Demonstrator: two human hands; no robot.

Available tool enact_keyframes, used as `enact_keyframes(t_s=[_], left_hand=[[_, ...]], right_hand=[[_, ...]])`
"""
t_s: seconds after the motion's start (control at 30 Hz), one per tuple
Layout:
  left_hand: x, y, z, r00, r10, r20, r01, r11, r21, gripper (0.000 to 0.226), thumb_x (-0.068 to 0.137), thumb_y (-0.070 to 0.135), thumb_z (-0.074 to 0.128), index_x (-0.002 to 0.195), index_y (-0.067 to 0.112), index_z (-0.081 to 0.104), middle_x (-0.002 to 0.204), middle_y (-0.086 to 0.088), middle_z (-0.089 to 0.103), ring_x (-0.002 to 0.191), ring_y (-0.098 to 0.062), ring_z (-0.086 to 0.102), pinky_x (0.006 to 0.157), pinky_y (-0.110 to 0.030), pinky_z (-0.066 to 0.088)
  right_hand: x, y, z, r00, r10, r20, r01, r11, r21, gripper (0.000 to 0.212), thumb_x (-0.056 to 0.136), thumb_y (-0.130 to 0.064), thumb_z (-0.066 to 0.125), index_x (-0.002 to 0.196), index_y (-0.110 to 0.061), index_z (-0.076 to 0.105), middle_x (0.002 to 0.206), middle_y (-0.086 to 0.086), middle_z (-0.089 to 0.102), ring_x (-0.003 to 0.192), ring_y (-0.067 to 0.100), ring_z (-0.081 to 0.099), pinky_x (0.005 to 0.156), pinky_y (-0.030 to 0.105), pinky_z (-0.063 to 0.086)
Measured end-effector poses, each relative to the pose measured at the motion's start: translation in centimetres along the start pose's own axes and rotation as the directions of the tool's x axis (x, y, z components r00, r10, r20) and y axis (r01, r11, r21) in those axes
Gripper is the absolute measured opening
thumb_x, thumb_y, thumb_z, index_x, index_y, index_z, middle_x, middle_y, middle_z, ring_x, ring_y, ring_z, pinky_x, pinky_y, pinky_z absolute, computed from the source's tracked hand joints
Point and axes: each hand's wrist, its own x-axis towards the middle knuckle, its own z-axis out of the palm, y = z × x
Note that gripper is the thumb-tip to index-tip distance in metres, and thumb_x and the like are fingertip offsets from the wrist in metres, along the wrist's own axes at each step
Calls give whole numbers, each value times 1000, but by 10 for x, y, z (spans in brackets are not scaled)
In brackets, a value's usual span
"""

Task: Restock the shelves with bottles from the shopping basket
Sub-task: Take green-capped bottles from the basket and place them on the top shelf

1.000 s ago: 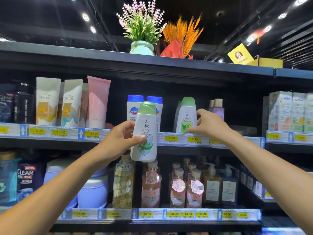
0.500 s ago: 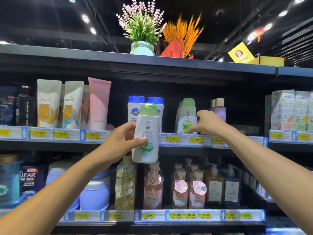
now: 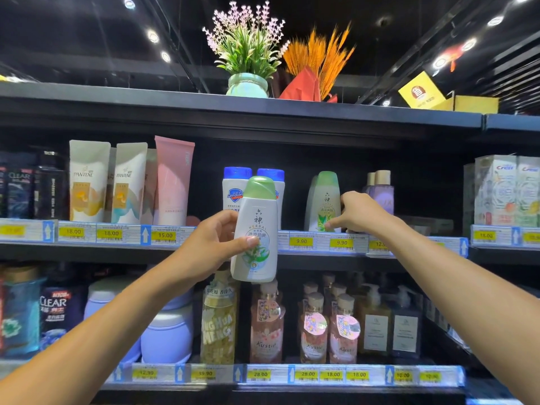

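Left hand (image 3: 216, 247): thumb lies across the front label and fingers wrap behind, gripping a white plastic bottle with a green cap (image 3: 254, 229). The bottle is near upright, held in the air before the front edge of the middle shelf (image 3: 321, 258), not resting on it. Its base hangs below that edge.

Right hand (image 3: 361, 214): fingers curl round the right side of a second green-capped white bottle (image 3: 323, 200), thumb on its lower front. That bottle stands upright at the shelf's front edge, above the yellow 9.90 price tags (image 3: 301, 241).

Behind the held bottle: two white bottles with blue caps (image 3: 236, 185). Just right of the right hand: pale purple bottles with beige caps (image 3: 380, 188). Toward the shelf's left end: cream tubes (image 3: 87, 182) and a pink tube (image 3: 174, 182).

The top shelf (image 3: 146, 103) carries a green pot of lavender flowers (image 3: 247, 84).
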Motion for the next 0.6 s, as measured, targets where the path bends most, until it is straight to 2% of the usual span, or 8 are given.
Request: enact_keyframes(t_s=[0.1,0.3,0.47,0.6], left_hand=[[-1,1,1,1000,-4,-2,4,1000,13,52,80,28,77,128,17,60,121,3,76,113,-17,72,99,-50,58],[-2,2,1,1000,-11,-15,11,1000,7,51,80,26,76,127,15,60,120,2,76,112,-18,73,100,-49,57],[-1,3,1,1000,-11,-21,11,1000,11,52,79,29,77,127,16,61,120,2,76,113,-19,72,101,-51,56],[0,4,2,1000,-14,-17,15,1000,19,53,79,30,77,128,18,61,121,3,76,114,-19,72,101,-52,56]], right_hand=[[1,0,1,1000,6,-2,-6,1000,-3,51,74,-45,89,102,-12,62,100,4,71,87,21,70,81,43,62],[3,0,4,1000,8,-20,-9,999,-35,52,72,-46,90,99,-13,60,99,5,70,87,22,68,79,41,60],[0,3,7,1000,4,14,-3,999,-34,53,74,-42,90,105,-13,57,104,3,65,92,20,64,73,31,53],[1,3,7,1000,-4,6,4,1000,-23,52,75,-40,90,105,-14,57,105,3,66,92,20,65,76,32,56]])
